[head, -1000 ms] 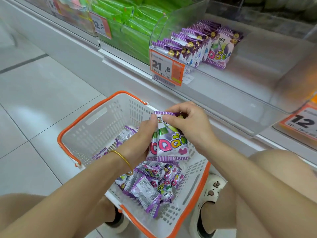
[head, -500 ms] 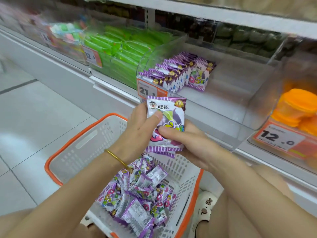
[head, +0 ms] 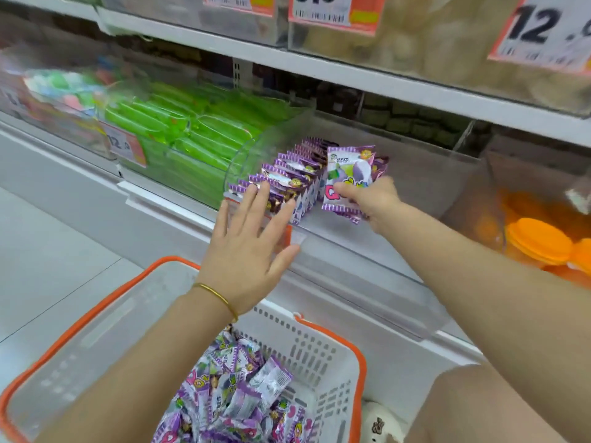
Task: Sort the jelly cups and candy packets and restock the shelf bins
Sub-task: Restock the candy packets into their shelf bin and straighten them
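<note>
While the right hand [head: 372, 199] grips the purple-and-white foil candy packet [head: 347, 175] by its lower right part, thumb on the printed face, the left hand [head: 248, 241] is flat with its fingers straight and spread. The left fingertips [head: 262, 190] touch the front of the row of matching purple packets [head: 289, 179]. A thin gold bangle [head: 217, 295] sits on the left wrist.

The held packet stands upright inside the clear plastic shelf bin [head: 252, 155], just right of the row. Its long axis is near vertical and its printed face points toward the camera. A large pink "Q" is readable on it; the small print along its top is too blurred to read.

The next bin to the left holds bright green packets [head: 192, 132] and carries an orange price tag [head: 123, 145] reading "12". A tag on the upper white shelf [head: 540, 30] also reads "12". Orange-lidded cups [head: 537, 241] fill the bin to the right.

Below the arms stands a white perforated plastic basket with an orange rim [head: 323, 353], which contains a loose pile of small purple packets [head: 236, 394]. The floor [head: 48, 251] is pale grey tile.
</note>
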`<state>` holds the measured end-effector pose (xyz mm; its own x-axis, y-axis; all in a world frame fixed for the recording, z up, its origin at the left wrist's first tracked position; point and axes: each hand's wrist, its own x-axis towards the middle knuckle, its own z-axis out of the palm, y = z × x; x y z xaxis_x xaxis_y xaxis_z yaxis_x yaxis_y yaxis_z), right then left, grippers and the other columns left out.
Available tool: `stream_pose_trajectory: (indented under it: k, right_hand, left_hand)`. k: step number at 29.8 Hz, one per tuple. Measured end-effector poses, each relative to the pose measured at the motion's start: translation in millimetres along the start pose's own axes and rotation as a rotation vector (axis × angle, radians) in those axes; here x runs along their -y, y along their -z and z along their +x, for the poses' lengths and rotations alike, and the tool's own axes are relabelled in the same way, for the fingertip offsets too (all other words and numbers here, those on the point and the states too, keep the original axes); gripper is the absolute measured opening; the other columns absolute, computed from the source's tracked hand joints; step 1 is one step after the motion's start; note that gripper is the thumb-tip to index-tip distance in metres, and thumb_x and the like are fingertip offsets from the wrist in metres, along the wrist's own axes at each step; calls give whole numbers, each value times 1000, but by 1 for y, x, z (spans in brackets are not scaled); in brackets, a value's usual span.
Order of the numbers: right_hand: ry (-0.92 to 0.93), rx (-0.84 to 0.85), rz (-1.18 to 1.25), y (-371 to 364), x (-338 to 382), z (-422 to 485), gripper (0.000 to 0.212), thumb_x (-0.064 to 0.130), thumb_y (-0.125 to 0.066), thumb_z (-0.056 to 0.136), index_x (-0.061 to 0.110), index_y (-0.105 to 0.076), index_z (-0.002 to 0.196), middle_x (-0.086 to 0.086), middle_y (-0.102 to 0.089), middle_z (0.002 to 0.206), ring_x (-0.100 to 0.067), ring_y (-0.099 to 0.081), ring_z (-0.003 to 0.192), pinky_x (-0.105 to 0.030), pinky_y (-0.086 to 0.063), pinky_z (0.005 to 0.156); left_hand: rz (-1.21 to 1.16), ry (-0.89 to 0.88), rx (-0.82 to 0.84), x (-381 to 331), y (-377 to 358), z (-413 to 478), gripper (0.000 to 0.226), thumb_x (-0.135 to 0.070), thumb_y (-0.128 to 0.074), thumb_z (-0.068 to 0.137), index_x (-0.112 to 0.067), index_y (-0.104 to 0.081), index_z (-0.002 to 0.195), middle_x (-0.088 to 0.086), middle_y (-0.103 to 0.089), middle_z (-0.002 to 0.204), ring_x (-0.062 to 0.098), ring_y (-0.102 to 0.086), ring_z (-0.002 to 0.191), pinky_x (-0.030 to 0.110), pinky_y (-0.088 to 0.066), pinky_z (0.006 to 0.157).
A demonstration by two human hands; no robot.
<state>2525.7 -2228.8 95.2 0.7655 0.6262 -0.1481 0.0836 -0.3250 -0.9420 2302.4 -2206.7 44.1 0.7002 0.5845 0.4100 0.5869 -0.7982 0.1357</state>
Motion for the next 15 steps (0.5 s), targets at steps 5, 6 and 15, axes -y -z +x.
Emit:
stream_pose_trajectory:
  k: [5,6,15]
  right_hand:
    - [55,-106,-578,-5,-22,12,80,47,-76,74,11,-33,131,-14,-47,134,-36,-43,123,-43,-40,95]
    - [20,-107,-633,-4,-26,14,85,50,-74,74,12,-29,136,-15,-43,138,-38,-41,126,-43,-39,97]
    - [-63,-57,-399,-25,-17,34,87,40,-78,74,-1,-29,135,-16,-41,139,-28,-43,128,-35,-40,98]
  left_hand:
    - [6,-31,-35,4,-7,3,62,-60,-9,94,-27,-28,144,14,-24,154,29,-21,143,57,-22,111]
    - [8,-33,-41,4,-7,3,62,-60,-9,94,-27,-27,144,14,-24,154,29,-21,143,57,-22,111]
    - [6,-23,-40,3,-8,4,63,-59,-11,94,-25,-29,144,15,-25,154,25,-16,143,60,-26,108]
